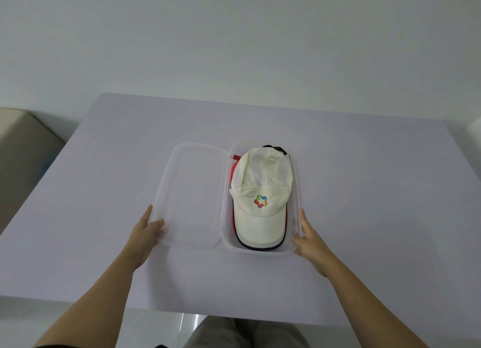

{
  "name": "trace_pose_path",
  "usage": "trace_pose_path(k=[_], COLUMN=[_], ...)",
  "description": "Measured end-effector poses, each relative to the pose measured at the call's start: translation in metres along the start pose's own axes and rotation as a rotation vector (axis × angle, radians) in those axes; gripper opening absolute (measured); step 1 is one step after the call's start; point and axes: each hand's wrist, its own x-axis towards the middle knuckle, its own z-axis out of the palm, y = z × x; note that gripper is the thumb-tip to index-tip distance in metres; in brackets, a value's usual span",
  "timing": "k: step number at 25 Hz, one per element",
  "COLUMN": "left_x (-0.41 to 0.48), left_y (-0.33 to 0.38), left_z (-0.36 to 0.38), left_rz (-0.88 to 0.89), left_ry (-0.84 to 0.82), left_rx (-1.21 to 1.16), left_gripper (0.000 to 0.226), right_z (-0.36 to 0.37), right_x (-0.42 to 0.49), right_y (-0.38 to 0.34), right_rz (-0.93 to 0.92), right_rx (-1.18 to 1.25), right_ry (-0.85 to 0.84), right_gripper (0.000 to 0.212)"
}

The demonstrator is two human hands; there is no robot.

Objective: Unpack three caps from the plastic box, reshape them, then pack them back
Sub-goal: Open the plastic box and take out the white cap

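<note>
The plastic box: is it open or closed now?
Open. The plastic box has its lid lying flat beside it, and the white cap inside is uncovered.

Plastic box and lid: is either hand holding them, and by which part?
Left hand rests on the lid at its near-left corner. Right hand touches the plastic box at its near-right corner. No closed grip shows.

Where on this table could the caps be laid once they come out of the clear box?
Bare tabletop lies right of the clear plastic box, behind it toward the wall, and left of the clear flat lid. The near strip is crowded by the left hand and right hand. The box itself is filled by the cream cap with a colourful logo.
</note>
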Motion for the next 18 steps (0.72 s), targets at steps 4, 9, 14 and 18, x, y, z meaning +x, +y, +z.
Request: trace_pose_path(k=[4, 9, 14, 18], left_x=[0.015, 0.015, 0.005, -0.004], left_y=[-0.004, -0.005, 0.015, 0.043], left_z=[0.000, 0.007, 0.050, 0.138], left_rz=[0.072, 0.014, 0.245, 0.551], left_ry=[0.139, 0.217, 0.348, 0.079], left_rx=[0.423, 0.740, 0.930, 0.714], left_gripper=[0.057, 0.055, 0.063, 0.058], right_z=[-0.002, -0.004, 0.008, 0.026], right_x=[0.001, -0.001, -0.009, 0.005], right_y=[-0.003, -0.008, -0.047, -0.068], right_rz=[0.031, 0.009, -0.533, -0.511], right_rx=[-0.001, -0.191, -0.710, -0.992], right_ry=[-0.025, -0.037, 0.174, -0.074], right_gripper=[0.078, 0.082, 0.073, 0.081])
